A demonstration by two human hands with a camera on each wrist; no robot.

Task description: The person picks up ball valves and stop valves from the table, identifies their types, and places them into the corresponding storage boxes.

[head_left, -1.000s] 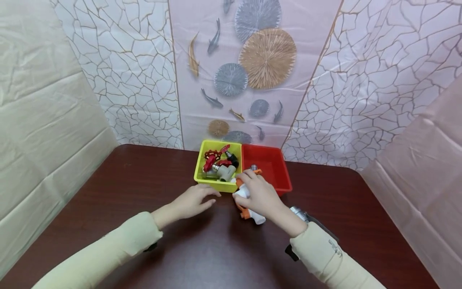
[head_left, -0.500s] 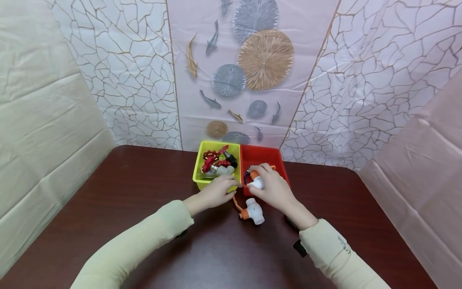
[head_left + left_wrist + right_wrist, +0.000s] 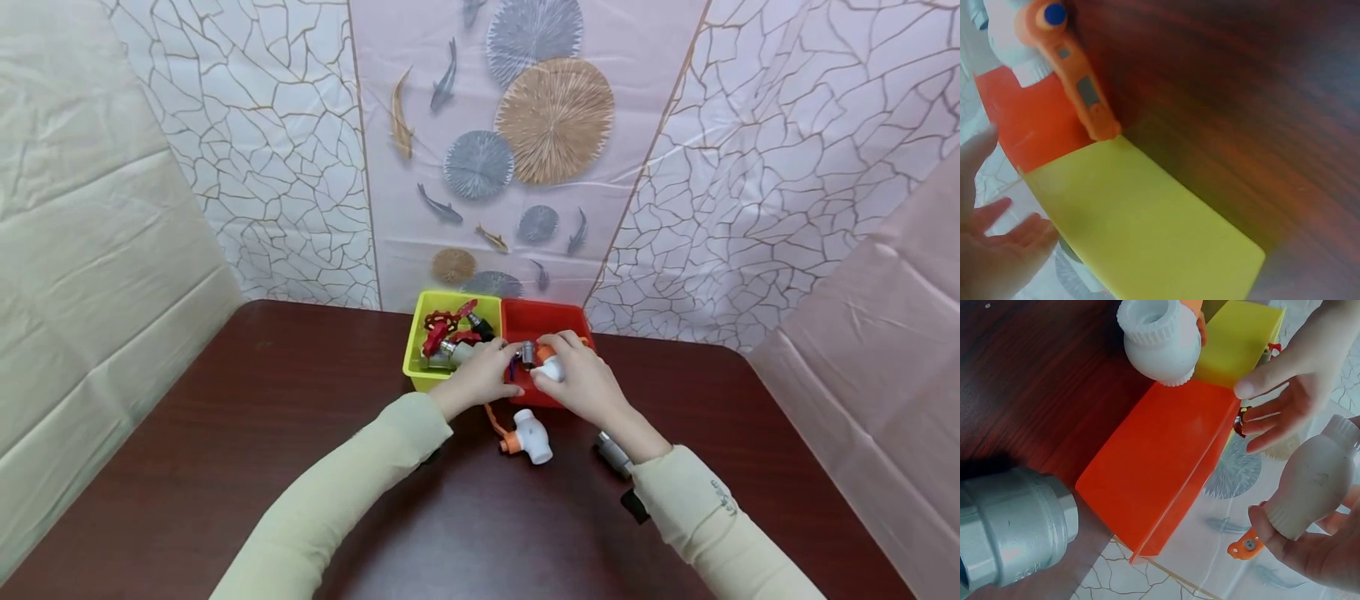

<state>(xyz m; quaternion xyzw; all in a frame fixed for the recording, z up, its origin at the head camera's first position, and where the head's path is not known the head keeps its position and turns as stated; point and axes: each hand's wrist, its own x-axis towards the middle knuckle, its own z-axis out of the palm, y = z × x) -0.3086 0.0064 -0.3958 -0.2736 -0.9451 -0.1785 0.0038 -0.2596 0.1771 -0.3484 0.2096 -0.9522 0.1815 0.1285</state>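
Holding a white tap [image 3: 1319, 478] in the right hand [image 3: 588, 379]; spreading the left hand [image 3: 482, 377] loosely beside a half-hidden metal tap [image 3: 528, 354].

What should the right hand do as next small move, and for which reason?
Probably lower the white valve that the right hand holds into the red box and release it: the valve appears over the box opening, to the right of a small metal piece.

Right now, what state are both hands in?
Left hand: open, no object visible in its grasp, by the red plastic bin.
Right hand: closed, holding a white-and-orange plastic valve with a rounded body.
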